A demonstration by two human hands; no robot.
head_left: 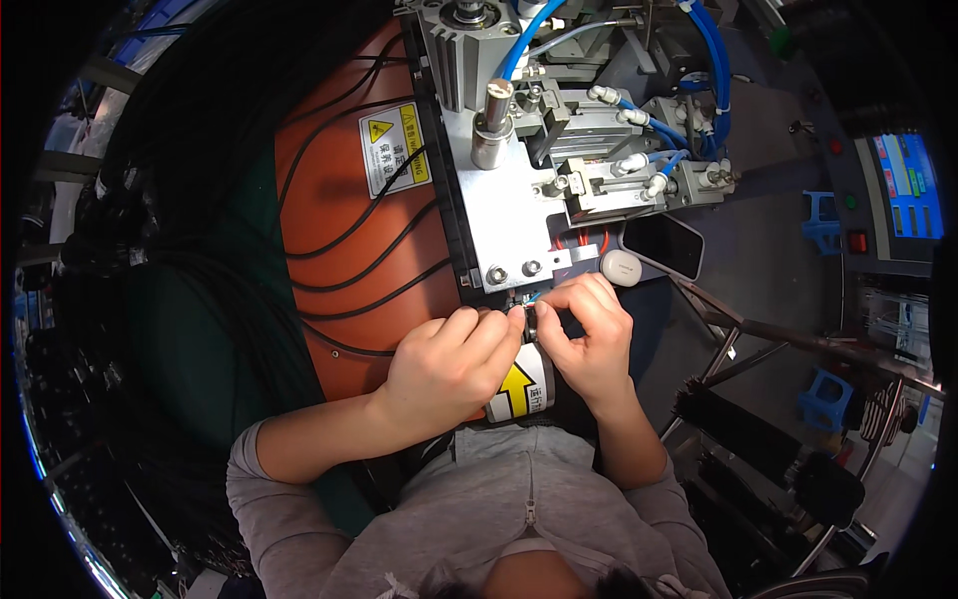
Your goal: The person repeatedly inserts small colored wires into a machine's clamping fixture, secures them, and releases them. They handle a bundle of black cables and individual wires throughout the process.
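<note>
Pinches thin, partly hidden strand (533,299) with left hand (451,361) and right hand (591,327), mid-frame; holds it just below silver plate (504,220), upper centre.

From the right hand (593,324), the left hand (446,361) is between eight and nine o'clock, the machine (499,225) at eleven, the case (622,269) at one with the phone (667,246) just beyond, the screen (906,195) at two; toward ten, cables (399,292) lie across the panel (394,324).
</note>
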